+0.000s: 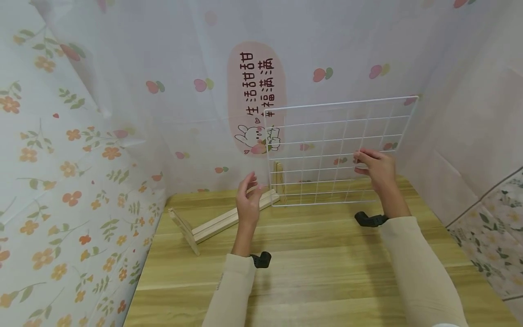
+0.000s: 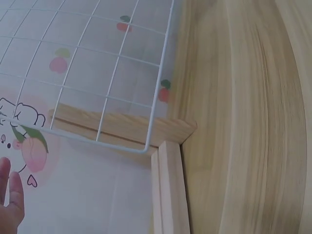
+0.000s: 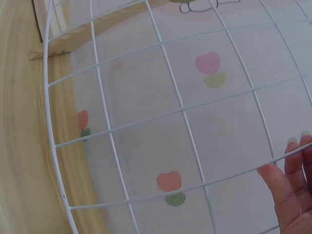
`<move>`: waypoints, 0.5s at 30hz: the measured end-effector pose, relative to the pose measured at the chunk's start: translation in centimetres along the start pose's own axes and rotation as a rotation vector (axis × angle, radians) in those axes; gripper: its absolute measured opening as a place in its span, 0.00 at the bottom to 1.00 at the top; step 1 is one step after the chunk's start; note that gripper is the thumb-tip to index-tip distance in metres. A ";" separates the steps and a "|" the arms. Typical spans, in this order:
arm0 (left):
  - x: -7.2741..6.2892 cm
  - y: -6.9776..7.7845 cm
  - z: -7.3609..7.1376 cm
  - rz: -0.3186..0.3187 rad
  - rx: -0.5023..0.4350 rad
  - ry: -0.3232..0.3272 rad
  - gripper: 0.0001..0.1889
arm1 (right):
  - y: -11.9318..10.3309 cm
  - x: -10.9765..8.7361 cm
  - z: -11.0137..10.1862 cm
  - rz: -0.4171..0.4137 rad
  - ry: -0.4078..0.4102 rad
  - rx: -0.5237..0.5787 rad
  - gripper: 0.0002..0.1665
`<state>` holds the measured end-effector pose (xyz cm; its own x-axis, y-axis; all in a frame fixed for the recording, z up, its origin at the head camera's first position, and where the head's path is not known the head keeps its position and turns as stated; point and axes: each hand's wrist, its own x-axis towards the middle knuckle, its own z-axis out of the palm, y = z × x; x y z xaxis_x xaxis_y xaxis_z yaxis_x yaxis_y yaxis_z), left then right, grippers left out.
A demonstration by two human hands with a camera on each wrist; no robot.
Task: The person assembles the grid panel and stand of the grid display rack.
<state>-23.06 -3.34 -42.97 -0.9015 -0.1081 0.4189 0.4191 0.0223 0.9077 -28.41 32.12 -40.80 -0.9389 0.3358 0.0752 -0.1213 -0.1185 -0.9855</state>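
Observation:
A white wire grid panel (image 1: 323,156) stands upright at the back of the table, in my right hand (image 1: 377,170). Thumb and fingers pinch one of its wires right of the middle, as the right wrist view also shows (image 3: 287,192). My left hand (image 1: 248,200) is off the panel's lower left corner, fingers loosely bent and holding nothing. Behind that hand lies a pale wooden stand (image 1: 233,219), a grooved bar with an upright end piece at each end. In the left wrist view the panel's corner overlaps the slotted far end piece (image 2: 105,122).
The wood-grain table (image 1: 310,272) meets a printed cloth backdrop (image 1: 180,113) with fruit shapes and a rabbit drawing. Floral cloth (image 1: 73,172) hangs along the left side, and another sheet (image 1: 470,150) borders the right. Black mounts (image 1: 369,219) sit on both wrists.

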 end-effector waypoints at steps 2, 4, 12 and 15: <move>-0.1 0.0 -0.2 0.003 -0.002 0.013 0.23 | -0.2 -0.2 0.3 -0.003 0.002 0.000 0.08; -0.1 0.0 -0.5 0.007 -0.001 0.025 0.23 | -0.4 -0.4 0.6 -0.008 0.005 -0.012 0.09; -0.5 0.0 -2.0 0.002 0.025 0.049 0.22 | -0.8 -1.1 1.7 -0.039 -0.017 0.000 0.08; -0.7 -0.2 -2.6 0.003 0.035 0.051 0.23 | -0.9 -1.2 1.8 -0.033 -0.016 0.009 0.09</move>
<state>-22.21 -5.81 -43.50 -0.8933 -0.1584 0.4207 0.4171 0.0569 0.9071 -27.78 30.09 -39.73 -0.9393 0.3249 0.1100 -0.1550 -0.1160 -0.9811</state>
